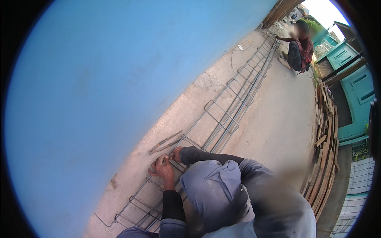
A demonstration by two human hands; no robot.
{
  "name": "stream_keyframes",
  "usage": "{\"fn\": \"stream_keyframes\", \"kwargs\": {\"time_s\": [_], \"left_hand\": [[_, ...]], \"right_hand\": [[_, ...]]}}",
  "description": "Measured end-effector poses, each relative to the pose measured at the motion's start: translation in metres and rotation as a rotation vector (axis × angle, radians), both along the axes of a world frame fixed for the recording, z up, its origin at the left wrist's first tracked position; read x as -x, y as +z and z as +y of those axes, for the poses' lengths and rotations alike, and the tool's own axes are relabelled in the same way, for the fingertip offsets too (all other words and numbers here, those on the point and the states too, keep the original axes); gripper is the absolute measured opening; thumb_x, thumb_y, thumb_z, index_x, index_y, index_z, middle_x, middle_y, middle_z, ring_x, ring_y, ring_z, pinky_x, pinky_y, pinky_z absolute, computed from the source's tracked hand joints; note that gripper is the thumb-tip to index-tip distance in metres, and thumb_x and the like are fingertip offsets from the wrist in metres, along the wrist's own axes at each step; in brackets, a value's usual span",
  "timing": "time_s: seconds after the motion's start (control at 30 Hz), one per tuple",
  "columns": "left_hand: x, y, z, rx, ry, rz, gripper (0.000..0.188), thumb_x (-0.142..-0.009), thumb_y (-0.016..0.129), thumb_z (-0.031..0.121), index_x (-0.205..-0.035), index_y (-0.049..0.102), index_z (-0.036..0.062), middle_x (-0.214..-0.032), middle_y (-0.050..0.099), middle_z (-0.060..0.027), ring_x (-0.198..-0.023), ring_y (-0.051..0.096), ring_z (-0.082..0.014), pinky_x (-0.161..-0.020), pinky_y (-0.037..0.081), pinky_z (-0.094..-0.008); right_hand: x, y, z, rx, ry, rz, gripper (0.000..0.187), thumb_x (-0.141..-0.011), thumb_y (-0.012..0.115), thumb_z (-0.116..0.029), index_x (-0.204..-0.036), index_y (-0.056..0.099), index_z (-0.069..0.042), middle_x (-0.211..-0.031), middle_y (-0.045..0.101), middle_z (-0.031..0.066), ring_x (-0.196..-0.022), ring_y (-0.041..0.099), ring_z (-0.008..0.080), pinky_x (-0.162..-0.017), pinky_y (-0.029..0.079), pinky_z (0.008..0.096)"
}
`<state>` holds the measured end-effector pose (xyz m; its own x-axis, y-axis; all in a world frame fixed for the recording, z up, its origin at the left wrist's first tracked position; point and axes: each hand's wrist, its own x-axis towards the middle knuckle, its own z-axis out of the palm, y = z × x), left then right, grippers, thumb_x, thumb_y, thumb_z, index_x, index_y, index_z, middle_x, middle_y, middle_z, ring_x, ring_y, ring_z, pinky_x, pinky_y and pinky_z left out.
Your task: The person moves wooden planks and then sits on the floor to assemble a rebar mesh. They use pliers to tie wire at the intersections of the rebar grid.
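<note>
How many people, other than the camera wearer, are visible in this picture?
1. One person crouches at the far end of the long steel rebar cage, top right. Others may be hidden beyond the frame.

The rebar cage runs off the lower edge, its near end hidden.

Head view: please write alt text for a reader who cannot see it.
A person's two hands, left hand and right hand, meet at a joint of a long steel rebar cage lying on concrete ground beside a blue wall. Pincers lie near the hands. Another person crouches at the cage's far end, and wooden planks are stacked at right.
</note>
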<state>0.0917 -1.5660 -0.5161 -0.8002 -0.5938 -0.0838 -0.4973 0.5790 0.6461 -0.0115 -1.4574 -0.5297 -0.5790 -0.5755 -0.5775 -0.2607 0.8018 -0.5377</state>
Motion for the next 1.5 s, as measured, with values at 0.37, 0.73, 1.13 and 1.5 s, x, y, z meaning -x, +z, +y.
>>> {"fn": "stream_keyframes", "kwargs": {"time_s": [0.37,0.73,1.13,1.5], "left_hand": [[0.004,0.005,0.006,-0.182,0.065,0.079,0.015,-0.084,0.074,0.033,-0.094,0.078,0.0223,-0.096,0.072,0.0004,-0.114,0.049,-0.0207,-0.113,0.005,-0.0523],[0.009,0.015,0.010,-0.172,0.039,0.040,0.026,-0.077,0.079,0.039,-0.092,0.077,0.0183,-0.100,0.073,0.0014,-0.115,0.049,-0.0202,-0.113,0.006,-0.0545],[0.008,0.002,0.007,-0.130,0.172,0.117,0.026,-0.077,0.078,0.039,-0.086,0.078,0.0146,-0.085,0.072,-0.0031,-0.110,0.050,-0.0224,-0.109,0.013,-0.0520],[0.006,0.004,0.001,-0.142,0.159,0.045,0.024,-0.078,0.077,0.039,-0.087,0.080,0.0176,-0.087,0.071,-0.0043,-0.110,0.050,-0.0217,-0.109,0.011,-0.0516]], "right_hand": [[0.051,0.034,0.003,-0.244,0.528,0.325,0.023,-0.088,0.052,-0.022,-0.092,0.072,-0.012,-0.084,0.073,0.0103,-0.082,0.072,0.0272,-0.069,0.055,0.0417],[0.060,0.080,-0.048,-0.230,0.754,0.382,0.020,-0.080,0.068,-0.021,-0.095,0.074,-0.009,-0.094,0.072,0.0155,-0.092,0.071,0.0329,-0.078,0.056,0.0438],[0.069,0.054,-0.077,-0.096,0.677,0.257,0.017,-0.083,0.067,-0.020,-0.098,0.072,-0.013,-0.096,0.073,0.0091,-0.094,0.070,0.0309,-0.081,0.055,0.0416],[0.074,0.026,-0.045,-0.261,0.471,0.222,0.017,-0.077,0.072,-0.018,-0.090,0.072,-0.007,-0.082,0.072,0.0136,-0.080,0.070,0.0316,-0.074,0.056,0.0411]]}}
